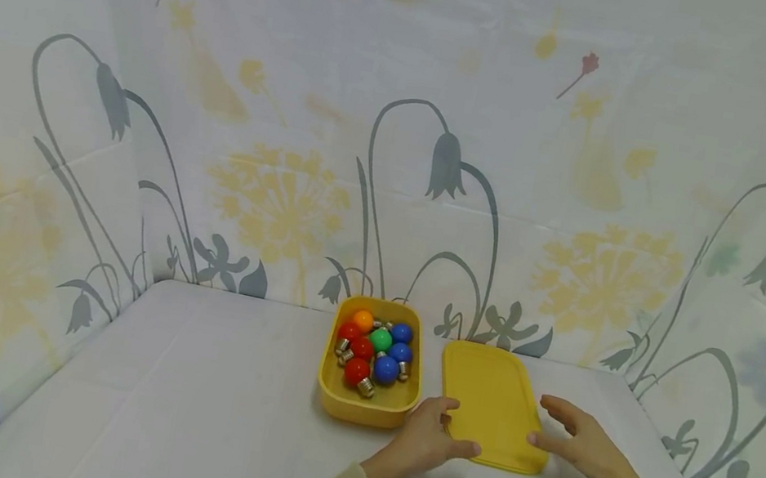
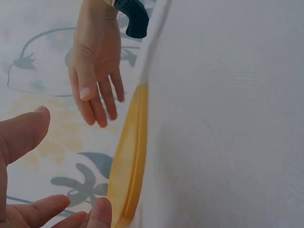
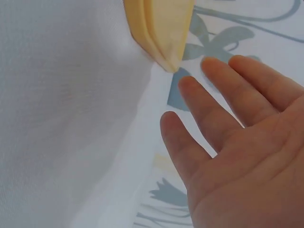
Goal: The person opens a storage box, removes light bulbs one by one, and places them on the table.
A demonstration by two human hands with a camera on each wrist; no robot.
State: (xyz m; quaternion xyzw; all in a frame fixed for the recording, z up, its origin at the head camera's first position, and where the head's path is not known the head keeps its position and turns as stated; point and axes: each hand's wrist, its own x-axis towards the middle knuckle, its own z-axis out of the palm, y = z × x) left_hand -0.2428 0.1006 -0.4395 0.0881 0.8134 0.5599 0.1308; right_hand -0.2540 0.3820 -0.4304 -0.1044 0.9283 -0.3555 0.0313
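Observation:
A flat yellow lid (image 1: pixel 491 408) lies on the white table, to the right of a yellow box (image 1: pixel 364 412). My left hand (image 1: pixel 423 441) is at the lid's near left corner, fingers spread; whether it touches the lid I cannot tell. At the lid's right side hovers my right hand (image 1: pixel 593 448), its fingers loosely extended and holding nothing. The right wrist view shows this right hand (image 3: pixel 251 137) with straight fingers, apart from the lid (image 3: pixel 161 28). Small round light bulbs lie inside the box, among them a red bulb (image 1: pixel 357 371), a green bulb (image 1: pixel 380 340) and a blue bulb (image 1: pixel 386 369).
A white cloth covers the table (image 1: pixel 181 399). Behind it and along both sides hangs a curtain (image 1: pixel 384 231) printed with grey and yellow flowers. An orange bulb (image 1: pixel 363 319) lies at the far end of the box. Black bands are on both wrists.

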